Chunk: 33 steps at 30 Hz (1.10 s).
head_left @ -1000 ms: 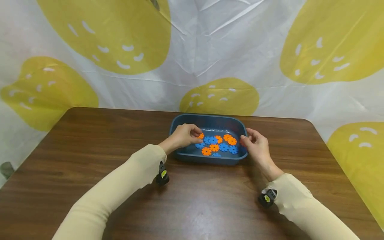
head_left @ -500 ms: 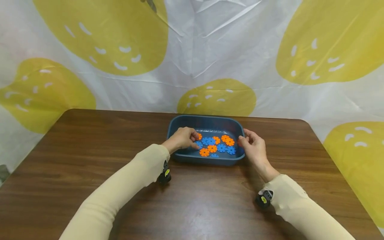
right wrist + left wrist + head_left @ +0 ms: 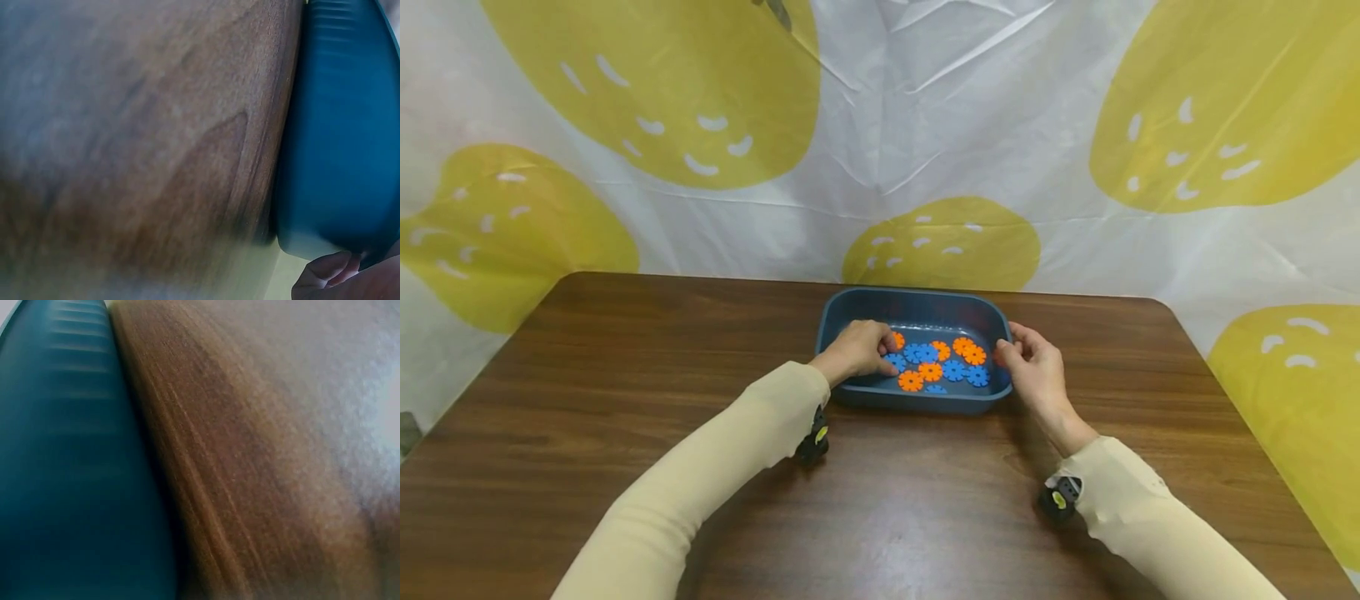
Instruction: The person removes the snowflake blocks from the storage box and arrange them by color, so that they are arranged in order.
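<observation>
A dark blue plastic bin [image 3: 925, 400] stands near the table's far edge. Flat notched discs, orange [image 3: 911, 381] and blue [image 3: 954, 370], lie scattered over its floor. My left hand [image 3: 855, 348] reaches in over the left side, thumb and fingers bent down at a blue disc [image 3: 896, 362]; whether they pinch it I cannot tell. My right hand [image 3: 1037, 367] grips the bin's right end, thumb on the rim and fingers behind the wall. In the right wrist view, right-hand fingers [image 3: 328, 269] show by the bin's wall [image 3: 340, 137]. The left wrist view shows only bin wall [image 3: 81, 469] and table.
The brown wooden table [image 3: 880, 500] stretches out on all sides of the bin. Behind it hangs a white cloth [image 3: 730, 233] with large yellow fruit shapes. Black wrist cameras [image 3: 1060, 498] sit below both sleeve cuffs.
My left hand has lowered a little into the bin, its fingertips closer to the blue disc at the left. The right hand keeps its hold on the bin's end. The head view has shifted slightly.
</observation>
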{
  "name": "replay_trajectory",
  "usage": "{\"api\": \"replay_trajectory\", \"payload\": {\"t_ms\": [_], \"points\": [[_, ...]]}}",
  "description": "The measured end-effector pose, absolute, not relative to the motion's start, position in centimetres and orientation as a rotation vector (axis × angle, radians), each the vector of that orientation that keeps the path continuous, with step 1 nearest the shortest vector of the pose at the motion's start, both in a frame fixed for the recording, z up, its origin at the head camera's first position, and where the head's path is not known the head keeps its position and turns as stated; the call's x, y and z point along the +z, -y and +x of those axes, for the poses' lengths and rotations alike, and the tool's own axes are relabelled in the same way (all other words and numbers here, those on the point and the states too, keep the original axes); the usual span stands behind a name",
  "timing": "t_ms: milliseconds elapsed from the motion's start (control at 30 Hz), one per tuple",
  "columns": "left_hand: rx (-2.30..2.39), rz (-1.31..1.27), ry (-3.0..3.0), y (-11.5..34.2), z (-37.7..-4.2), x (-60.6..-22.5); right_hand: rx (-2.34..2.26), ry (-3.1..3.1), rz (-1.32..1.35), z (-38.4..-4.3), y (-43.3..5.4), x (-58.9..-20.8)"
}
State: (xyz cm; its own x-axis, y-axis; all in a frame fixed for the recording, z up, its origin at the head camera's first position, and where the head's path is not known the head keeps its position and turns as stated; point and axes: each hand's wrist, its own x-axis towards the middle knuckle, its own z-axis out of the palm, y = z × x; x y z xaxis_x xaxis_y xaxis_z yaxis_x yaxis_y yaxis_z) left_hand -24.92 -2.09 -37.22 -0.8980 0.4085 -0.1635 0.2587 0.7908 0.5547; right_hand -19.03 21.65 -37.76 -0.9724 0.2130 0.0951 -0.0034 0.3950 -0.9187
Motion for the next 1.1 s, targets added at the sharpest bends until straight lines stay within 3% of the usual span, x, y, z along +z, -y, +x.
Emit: {"api": "replay_trajectory", "payload": {"t_ms": [700,1100], "points": [[1.011,0.473,-2.700,2.8,-24.8,-36.5,1.586,2.488,-0.187,-18.7,-21.6,-37.6],[1.743,0.191,-2.505,7.0,-26.0,-33.2,1.573,2.479,-0.183,-18.7,-21.6,-37.4]]}}
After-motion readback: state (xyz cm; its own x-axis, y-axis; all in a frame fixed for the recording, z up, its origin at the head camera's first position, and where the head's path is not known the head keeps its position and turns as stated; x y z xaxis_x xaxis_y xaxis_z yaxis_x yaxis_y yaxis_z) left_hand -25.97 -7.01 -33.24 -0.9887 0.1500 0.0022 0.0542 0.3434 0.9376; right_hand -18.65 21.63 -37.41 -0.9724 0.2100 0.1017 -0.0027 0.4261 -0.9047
